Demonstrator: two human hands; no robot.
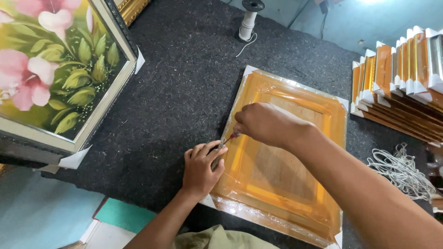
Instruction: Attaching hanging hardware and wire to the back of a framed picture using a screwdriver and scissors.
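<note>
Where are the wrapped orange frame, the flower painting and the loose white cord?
wrapped orange frame (295, 99): head view, on its upper rail.
flower painting (55, 69): head view, on the green leaves.
loose white cord (406, 173): head view, middle of the tangle.

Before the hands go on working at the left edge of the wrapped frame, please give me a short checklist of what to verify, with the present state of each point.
1. Wrapped orange frame lies flat on the dark felt table: ok.
2. Left hand presses on the frame's left edge to steady it: ok.
3. Right hand has a grip on the small red-handled tool: ok.
4. Tool tip clear of the left fingers: not ok, they look very close.
5. What the tip is working on: cannot tell, too small.
6. White cord bundle and stacked frames away from the hands: ok.
</note>
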